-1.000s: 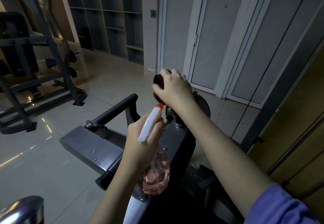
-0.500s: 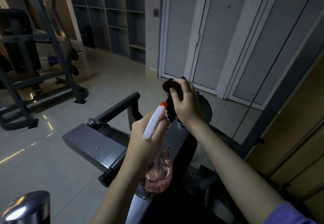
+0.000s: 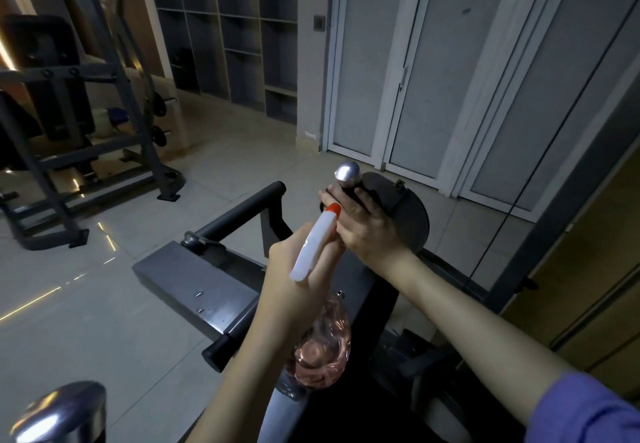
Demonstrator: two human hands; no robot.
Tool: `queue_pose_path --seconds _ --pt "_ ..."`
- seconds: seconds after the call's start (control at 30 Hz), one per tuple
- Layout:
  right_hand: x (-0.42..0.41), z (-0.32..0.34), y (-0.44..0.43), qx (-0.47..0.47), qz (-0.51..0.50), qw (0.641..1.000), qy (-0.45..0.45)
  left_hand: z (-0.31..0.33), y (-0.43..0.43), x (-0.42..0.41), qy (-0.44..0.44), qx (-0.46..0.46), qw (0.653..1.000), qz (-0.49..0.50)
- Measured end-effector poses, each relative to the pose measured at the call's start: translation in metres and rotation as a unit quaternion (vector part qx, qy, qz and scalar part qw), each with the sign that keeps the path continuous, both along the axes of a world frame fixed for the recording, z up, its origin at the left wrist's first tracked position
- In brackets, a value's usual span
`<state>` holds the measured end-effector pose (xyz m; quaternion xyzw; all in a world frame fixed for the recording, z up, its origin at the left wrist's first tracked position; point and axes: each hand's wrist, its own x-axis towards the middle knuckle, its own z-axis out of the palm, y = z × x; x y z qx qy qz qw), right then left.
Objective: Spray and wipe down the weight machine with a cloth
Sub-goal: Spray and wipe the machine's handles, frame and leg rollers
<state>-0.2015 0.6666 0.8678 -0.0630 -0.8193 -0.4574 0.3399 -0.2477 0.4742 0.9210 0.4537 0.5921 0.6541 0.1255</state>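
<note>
round handle r hand; round sprayer l hand

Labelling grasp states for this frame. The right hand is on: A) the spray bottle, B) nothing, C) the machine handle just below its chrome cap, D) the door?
C: the right hand curls round the dark handle just under the chrome cap, while the left hand holds the spray bottle.
</note>
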Motion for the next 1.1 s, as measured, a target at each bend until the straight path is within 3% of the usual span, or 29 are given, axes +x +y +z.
queue_pose_path --seconds 0.2,0.37,0.67,0.8,0.9,0.97,1.03,1.1 --pt "0.006 -0.008 0.008 0.045 -0.016 0.994 -0.096 -0.003 0.001 -0.002 -0.003 0.006 1.000 0.001" --pt "0.006 -0.019 0.015 -0.006 0.033 0.992 -0.123 -0.004 0.001 -0.002 -0.011 0.015 1.000 -0.001" --pt "0.020 -0.039 0.000 -0.252 0.019 0.958 -0.135 -0.001 -0.002 0.001 -0.011 0.013 1.000 -0.008" --pt "0.024 -0.042 -0.008 -0.462 -0.004 0.879 -0.121 -0.001 -0.003 0.001 -0.033 0.015 0.999 -0.010" --pt "0.033 -0.040 -0.014 -0.626 -0.038 0.777 -0.052 0.000 -0.003 0.003 -0.034 0.004 0.999 -0.019" --pt "0.038 -0.039 -0.016 -0.674 -0.040 0.736 -0.048 0.000 -0.002 0.002 -0.034 0.003 0.999 -0.020" --pt "0.041 -0.040 -0.017 -0.674 -0.044 0.735 -0.059 -0.002 -0.001 0.002 -0.032 0.004 0.999 -0.017" --pt "0.042 -0.043 -0.019 -0.633 -0.055 0.771 -0.051 -0.002 -0.001 0.002 -0.029 0.009 0.999 -0.016"
